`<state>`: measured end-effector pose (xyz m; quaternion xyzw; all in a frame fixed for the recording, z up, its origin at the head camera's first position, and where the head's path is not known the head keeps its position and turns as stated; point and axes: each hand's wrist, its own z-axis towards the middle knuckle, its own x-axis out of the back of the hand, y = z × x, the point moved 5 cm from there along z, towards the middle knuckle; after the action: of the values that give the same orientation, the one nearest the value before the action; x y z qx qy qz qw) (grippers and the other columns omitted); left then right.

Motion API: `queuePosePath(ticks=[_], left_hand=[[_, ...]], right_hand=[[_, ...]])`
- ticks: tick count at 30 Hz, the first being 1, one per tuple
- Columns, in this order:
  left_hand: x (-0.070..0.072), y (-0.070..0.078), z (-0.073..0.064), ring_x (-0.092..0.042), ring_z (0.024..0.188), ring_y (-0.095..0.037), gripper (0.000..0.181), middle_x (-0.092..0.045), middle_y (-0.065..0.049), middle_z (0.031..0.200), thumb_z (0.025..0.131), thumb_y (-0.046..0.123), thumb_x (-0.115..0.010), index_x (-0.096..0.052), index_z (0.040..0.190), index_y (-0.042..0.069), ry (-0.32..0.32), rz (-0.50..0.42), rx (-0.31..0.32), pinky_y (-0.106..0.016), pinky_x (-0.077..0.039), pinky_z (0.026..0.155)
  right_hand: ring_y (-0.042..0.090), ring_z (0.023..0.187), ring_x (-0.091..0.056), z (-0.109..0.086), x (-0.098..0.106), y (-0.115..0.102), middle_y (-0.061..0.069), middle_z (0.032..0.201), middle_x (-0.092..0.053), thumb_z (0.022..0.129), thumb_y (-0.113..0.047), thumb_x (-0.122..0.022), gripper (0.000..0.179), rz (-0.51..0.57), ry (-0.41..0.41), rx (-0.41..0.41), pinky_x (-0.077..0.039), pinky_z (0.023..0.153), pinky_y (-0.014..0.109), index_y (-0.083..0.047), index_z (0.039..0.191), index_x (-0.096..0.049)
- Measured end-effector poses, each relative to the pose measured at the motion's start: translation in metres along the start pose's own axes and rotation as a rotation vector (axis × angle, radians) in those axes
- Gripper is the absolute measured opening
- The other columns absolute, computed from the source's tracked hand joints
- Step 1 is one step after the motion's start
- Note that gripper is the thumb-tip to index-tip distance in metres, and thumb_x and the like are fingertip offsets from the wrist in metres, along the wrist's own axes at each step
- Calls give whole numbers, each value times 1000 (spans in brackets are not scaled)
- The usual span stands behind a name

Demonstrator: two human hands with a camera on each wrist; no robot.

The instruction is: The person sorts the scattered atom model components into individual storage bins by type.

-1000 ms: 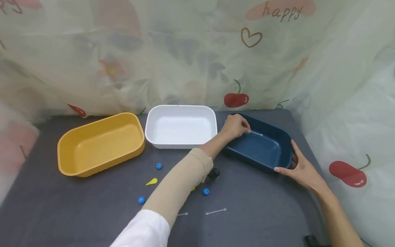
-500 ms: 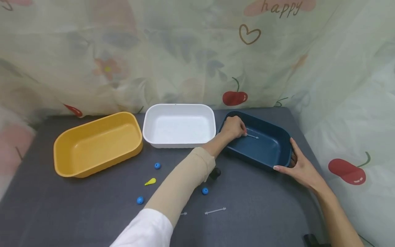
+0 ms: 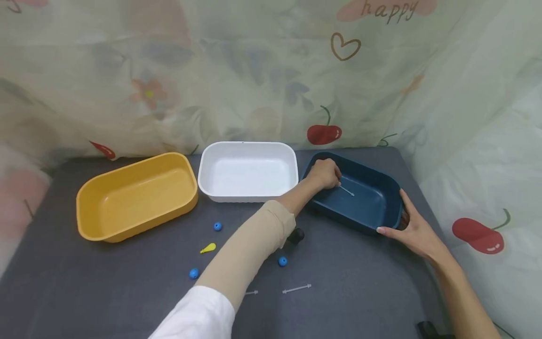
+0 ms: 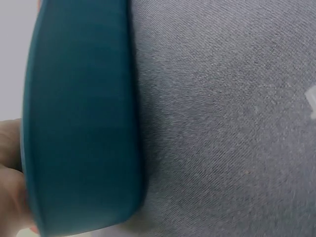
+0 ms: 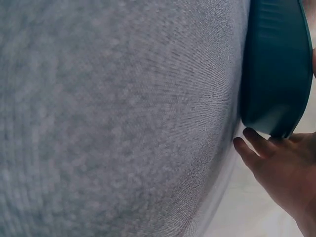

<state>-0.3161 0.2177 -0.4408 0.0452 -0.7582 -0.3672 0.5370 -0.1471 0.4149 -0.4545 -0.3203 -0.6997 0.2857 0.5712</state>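
The left hand [image 3: 325, 174] is reaching over the near left side of the blue bin [image 3: 370, 200], its curled fingers pinching a thin pale stick [image 3: 346, 191]; the stick is slanting down inside the bin, and the fingers are covering its upper end. The right hand [image 3: 417, 235] is gripping the bin's right end, thumb at the near corner, some fingers disappearing behind the wall. In the left wrist view the bin's outer wall is hiding the stick and most of the left hand, while a white bit [image 4: 311, 101] is showing at the right edge, too cut off to identify. The sleeve [image 3: 250, 256] is crossing the table [image 3: 360, 282], partly covering a black thing [image 3: 298, 235] and a second stick [image 3: 251, 293]; a third stick [image 3: 297, 288] is lying whole to their right. Three blue beads [image 3: 282, 261] and a yellow piece [image 3: 208, 247] are lying around the sleeve. Farther back, the white bin [image 3: 250, 192] is standing between the blue one and the yellow bin [image 3: 137, 197]. A dark object [image 3: 428, 329] is running off the near right edge.
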Motion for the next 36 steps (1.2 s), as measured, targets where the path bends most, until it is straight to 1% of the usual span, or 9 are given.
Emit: queuePosePath(ticks=[3, 9, 14, 21, 22, 28, 29, 32, 36], left_hand=[[7, 5, -3, -62, 103, -14, 25, -70, 1, 116, 91, 19, -74, -74, 116, 16, -12, 17, -29, -26, -49, 90], [23, 11, -9, -61, 100, -10, 28, -71, 3, 107, 95, 20, -70, -71, 122, 14, -45, 37, -214, -22, -47, 86], [36, 11, -20, -62, 100, -7, 28, -72, 6, 107, 96, 21, -68, -71, 122, 14, -68, -9, -299, -20, -46, 87], [55, 15, -53, -65, 96, -5, 27, -71, 6, 111, 96, 22, -68, -70, 122, 16, -75, -27, -398, -15, -47, 84], [58, 15, -58, -65, 96, -4, 27, -71, 5, 112, 96, 22, -68, -70, 122, 16, -76, -30, -409, -15, -47, 84], [70, 5, -87, -64, 95, -5, 28, -70, 4, 115, 96, 21, -68, -70, 123, 15, -60, -61, -432, -13, -48, 81], [71, 3, -91, -64, 95, -5, 29, -70, 4, 115, 95, 21, -69, -70, 123, 14, -55, -62, -432, -13, -48, 81], [74, -4, -104, -63, 94, -5, 29, -70, 5, 115, 95, 22, -69, -70, 123, 14, -45, -72, -442, -13, -47, 80], [74, -14, -121, -61, 90, -3, 28, -71, 5, 113, 95, 21, -70, -70, 122, 15, -32, -95, -445, -14, -48, 79]], right_hand=[[54, 137, -30, 1, 0, 0, 28, 161, -6, 88, -24, -77, 118, 7, 7, 4, -42, 77, 6, -21, 157, 19], [53, 137, -30, 4, 1, -1, 31, 160, -12, 89, -28, -77, 118, -10, 11, -2, -41, 77, 5, -19, 156, 19], [55, 137, -30, 4, 2, -1, 33, 159, -11, 89, -31, -76, 118, -33, 4, -17, -42, 77, 8, -18, 156, 20], [55, 137, -29, 2, 4, 0, 33, 159, -11, 89, -33, -76, 118, -57, 13, -29, -41, 76, 8, -19, 156, 20], [55, 138, -29, 2, 3, -1, 33, 159, -10, 89, -33, -76, 118, -58, 12, -26, -44, 79, 12, -19, 156, 20], [57, 138, -27, 1, 3, -2, 32, 160, -7, 89, -32, -77, 118, -67, 20, -9, -45, 80, 12, -20, 156, 19], [56, 138, -27, 1, 3, -2, 31, 160, -7, 88, -32, -77, 118, -68, 21, -8, -42, 78, 9, -20, 156, 19], [56, 139, -25, 0, 2, -2, 29, 161, -3, 89, -32, -76, 118, -84, 18, -7, -51, 86, 25, -19, 156, 19], [56, 139, -26, -1, 1, -2, 28, 162, -3, 89, -34, -76, 118, -112, 19, -10, -50, 92, 49, -21, 155, 20]])
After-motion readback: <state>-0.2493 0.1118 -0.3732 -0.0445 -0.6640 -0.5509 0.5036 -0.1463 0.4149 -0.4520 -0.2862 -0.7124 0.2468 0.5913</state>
